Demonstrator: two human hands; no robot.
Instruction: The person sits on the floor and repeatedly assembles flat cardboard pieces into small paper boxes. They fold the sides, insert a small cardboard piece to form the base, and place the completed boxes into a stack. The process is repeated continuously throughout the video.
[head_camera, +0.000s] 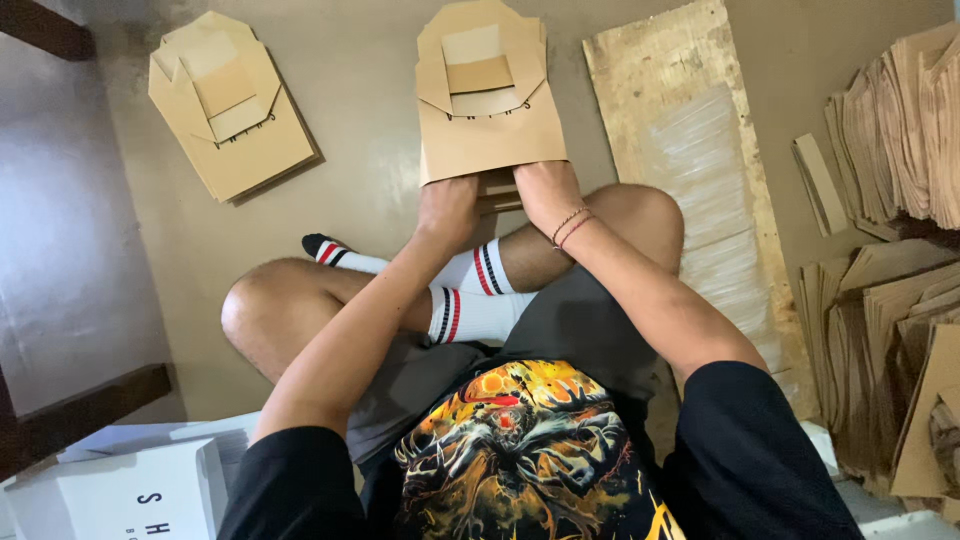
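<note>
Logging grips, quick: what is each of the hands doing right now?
Left hand: closed on the cardboard piece, near edge.
Right hand: closed on the same piece.

Two hands, left and right, two stacks of flat brown box blanks, one upper left and one at top centre, one worn board upper right, and one white box lower left.

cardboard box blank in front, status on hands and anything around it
Left hand and right hand both grip near edge of cardboard box blank. Blank flat on floor. Second blank stack apart, left.
</note>
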